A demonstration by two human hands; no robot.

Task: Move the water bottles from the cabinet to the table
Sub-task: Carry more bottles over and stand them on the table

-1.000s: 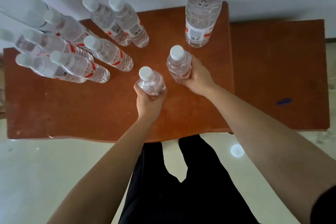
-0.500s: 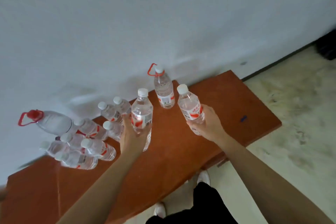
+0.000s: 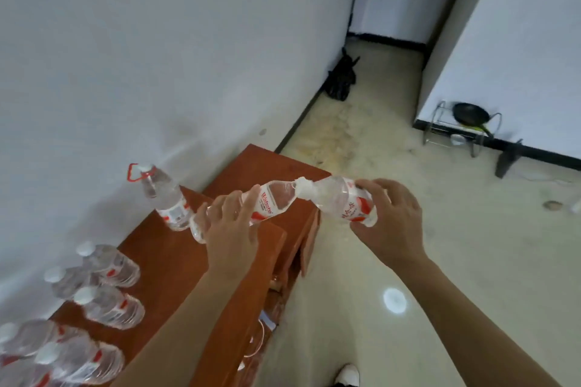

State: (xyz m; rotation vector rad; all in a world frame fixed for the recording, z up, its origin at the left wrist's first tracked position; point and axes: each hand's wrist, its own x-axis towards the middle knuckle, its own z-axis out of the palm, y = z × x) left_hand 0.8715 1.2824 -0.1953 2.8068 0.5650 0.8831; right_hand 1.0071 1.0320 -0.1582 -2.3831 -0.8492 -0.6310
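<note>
Over the right end of the bench (image 3: 176, 261), both hands are up with a bottle each: left hand (image 3: 229, 225) wrapped round the left-hand bottle (image 3: 273, 201), right hand (image 3: 390, 220) gripping the right-hand bottle (image 3: 345, 201) by its lower half, both tilted, white caps meeting in mid-air, clear water inside. The red-handled bottle (image 3: 166, 198) stands upright near the wall, small bottles (image 3: 110, 305) cluster at the left, and open floor (image 3: 471, 261) lies beyond the bench's right edge
</note>
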